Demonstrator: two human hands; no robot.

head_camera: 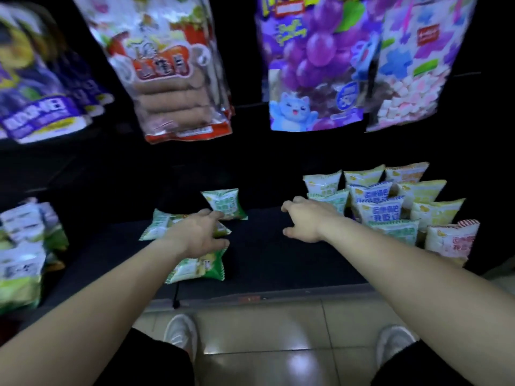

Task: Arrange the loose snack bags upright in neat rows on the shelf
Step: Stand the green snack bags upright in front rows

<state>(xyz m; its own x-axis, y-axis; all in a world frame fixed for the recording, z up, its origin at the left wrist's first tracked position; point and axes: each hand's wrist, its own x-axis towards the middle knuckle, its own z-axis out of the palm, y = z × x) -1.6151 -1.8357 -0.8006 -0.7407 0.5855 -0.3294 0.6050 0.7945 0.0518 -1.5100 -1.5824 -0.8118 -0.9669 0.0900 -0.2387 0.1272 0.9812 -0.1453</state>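
Note:
Three loose green snack bags lie on the dark shelf (264, 263): one nearest the front edge (199, 267), one at the left under my wrist (156, 227), one further back, tilted up (227, 203). My left hand (195, 232) hovers over the two nearer bags with its fingers spread, touching or just above them. My right hand (306, 221) is over bare shelf, fingers curled loosely apart, holding nothing, just left of the standing rows (390, 201) of white, blue, yellow and green bags at the right.
Large bags hang from hooks above: purple ones (41, 107) at the left, a red sausage bag (172, 79), a grape bag (315, 65) and a marshmallow bag (412, 73). More small bags (25, 246) are stacked at the far left. Tiled floor (264, 330) and my shoes lie below the shelf edge.

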